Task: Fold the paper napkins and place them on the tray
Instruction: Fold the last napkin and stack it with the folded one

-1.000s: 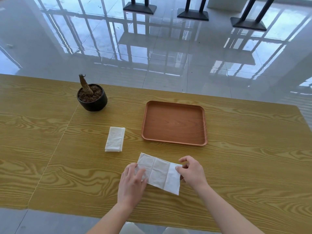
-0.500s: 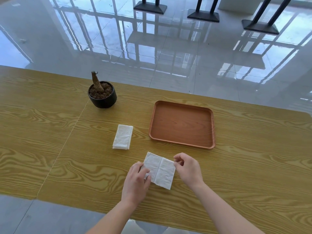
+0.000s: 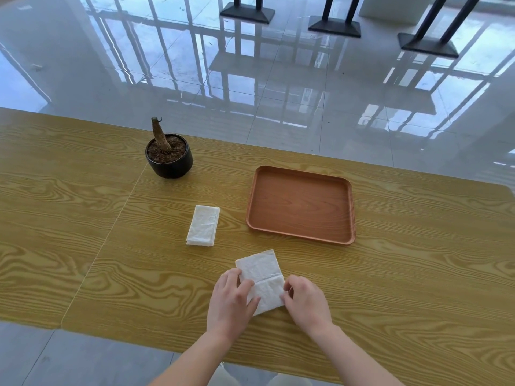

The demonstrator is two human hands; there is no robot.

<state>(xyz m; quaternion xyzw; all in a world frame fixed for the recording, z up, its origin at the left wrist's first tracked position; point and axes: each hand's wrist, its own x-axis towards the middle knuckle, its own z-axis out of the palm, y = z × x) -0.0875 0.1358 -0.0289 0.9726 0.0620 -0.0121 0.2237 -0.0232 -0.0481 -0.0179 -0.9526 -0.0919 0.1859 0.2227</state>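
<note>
A white paper napkin (image 3: 260,277) lies folded on the wooden table near the front edge, with a crease across its middle. My left hand (image 3: 230,299) rests flat on its left lower corner, fingers spread over the paper. My right hand (image 3: 305,300) pinches its right lower edge between thumb and fingers. A small stack of folded white napkins (image 3: 203,229) lies apart to the upper left. The brown rectangular tray (image 3: 301,204) sits beyond my hands, to the right, with nothing in it.
A black pot with soil and a bare stump (image 3: 169,155) stands at the back left of the table (image 3: 418,260). A seam runs diagonally through the tabletop on the left. Glossy floor tiles and dark stand bases lie beyond the far edge.
The long napkin strip has been folded shorter and turned from lying sideways to pointing away from me. My hands have come closer together on it. The view has shifted so everything sits further right.
</note>
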